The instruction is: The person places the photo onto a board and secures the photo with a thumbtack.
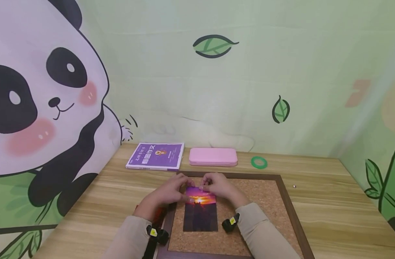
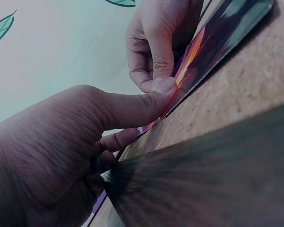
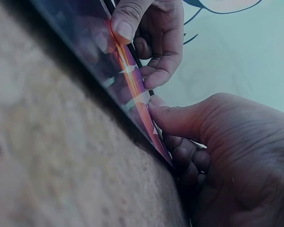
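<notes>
A glossy sunset photo [image 1: 200,217], orange and purple above a dark lower half, lies over the left part of a cork board [image 1: 265,201]. My left hand [image 1: 165,196] pinches its upper left, with the thumb on the picture face and fingertips at the edge. At the upper right, my right hand [image 1: 221,187] pinches the photo's top edge between thumb and curled fingers. The left wrist view shows both thumbs close together on the photo [image 2: 215,56]. Light glints across the photo [image 3: 85,42] in the right wrist view.
A dark brown frame [image 1: 289,216] borders the board. Behind it on the wooden table [image 1: 333,201] lie a purple book [image 1: 152,156], a pink case [image 1: 213,157] and a green tape roll [image 1: 254,163]. A tiny shiny piece [image 1: 294,186] sits to the right.
</notes>
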